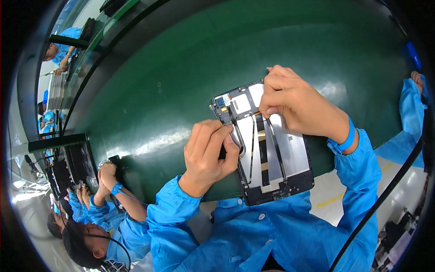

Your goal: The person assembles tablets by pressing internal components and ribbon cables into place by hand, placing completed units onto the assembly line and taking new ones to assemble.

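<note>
An opened tablet [290, 149], its back off, lies tilted at the near edge of the green table, its lower end reaching past the edge toward my body. Silver plates, a dark board along the top and black ribbon cables [276, 147] show inside. My left hand [207, 152] is closed in a pinch at the tablet's upper left edge, thumb and forefinger against the frame. My right hand [294, 102] comes over the upper right corner, thumb and forefinger pinched together near the top of a ribbon cable and an orange strip. What lies between those fingertips is hidden.
The green tabletop [190, 95] stretches ahead. At left, a co-worker [99, 235] in blue has hands at a dark device on the table. Another person's blue sleeve [410, 113] is at the far right. A black cable [380, 204] crosses the lower right.
</note>
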Action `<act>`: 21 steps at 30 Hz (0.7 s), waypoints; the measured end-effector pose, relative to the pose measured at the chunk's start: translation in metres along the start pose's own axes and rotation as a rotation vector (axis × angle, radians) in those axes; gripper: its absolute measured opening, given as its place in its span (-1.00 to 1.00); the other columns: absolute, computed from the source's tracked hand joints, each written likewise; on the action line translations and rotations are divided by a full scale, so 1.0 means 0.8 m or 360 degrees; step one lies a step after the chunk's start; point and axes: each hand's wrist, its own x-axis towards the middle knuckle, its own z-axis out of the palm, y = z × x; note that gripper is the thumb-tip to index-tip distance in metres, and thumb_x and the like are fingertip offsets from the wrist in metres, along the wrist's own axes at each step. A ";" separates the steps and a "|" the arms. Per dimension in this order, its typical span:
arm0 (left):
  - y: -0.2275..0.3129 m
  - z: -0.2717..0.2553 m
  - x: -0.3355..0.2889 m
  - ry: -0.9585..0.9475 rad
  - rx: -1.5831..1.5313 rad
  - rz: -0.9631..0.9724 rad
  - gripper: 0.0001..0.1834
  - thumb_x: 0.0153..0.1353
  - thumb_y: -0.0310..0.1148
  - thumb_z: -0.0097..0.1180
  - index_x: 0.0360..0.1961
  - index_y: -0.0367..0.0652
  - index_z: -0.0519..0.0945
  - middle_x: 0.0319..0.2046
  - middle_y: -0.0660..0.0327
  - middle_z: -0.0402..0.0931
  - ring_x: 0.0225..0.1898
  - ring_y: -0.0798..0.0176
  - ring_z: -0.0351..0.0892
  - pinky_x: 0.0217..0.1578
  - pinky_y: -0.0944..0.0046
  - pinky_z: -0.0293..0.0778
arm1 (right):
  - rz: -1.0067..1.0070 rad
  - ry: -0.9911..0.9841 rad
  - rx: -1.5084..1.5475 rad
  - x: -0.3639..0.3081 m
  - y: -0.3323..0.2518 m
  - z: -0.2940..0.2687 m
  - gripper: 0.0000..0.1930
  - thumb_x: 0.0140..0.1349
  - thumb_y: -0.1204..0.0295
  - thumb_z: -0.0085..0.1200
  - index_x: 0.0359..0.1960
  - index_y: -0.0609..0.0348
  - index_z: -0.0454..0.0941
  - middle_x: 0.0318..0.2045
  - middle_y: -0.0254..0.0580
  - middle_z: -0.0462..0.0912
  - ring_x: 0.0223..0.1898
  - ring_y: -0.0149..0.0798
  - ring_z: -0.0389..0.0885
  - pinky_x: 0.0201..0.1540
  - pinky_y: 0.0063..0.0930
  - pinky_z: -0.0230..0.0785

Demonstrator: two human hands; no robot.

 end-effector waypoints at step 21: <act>-0.052 -0.015 0.018 -0.0049 -0.0315 0.0150 -0.74 -0.16 -0.57 0.29 -0.36 -0.21 0.83 -0.38 0.14 0.70 -0.37 0.08 0.65 -0.35 0.17 0.59 | -0.0185 0.0054 -0.0309 0.001 0.004 0.000 -0.84 -0.01 0.70 0.31 -0.44 0.13 0.67 -0.37 -0.22 0.50 -0.07 -0.02 0.53 0.13 -0.16 0.41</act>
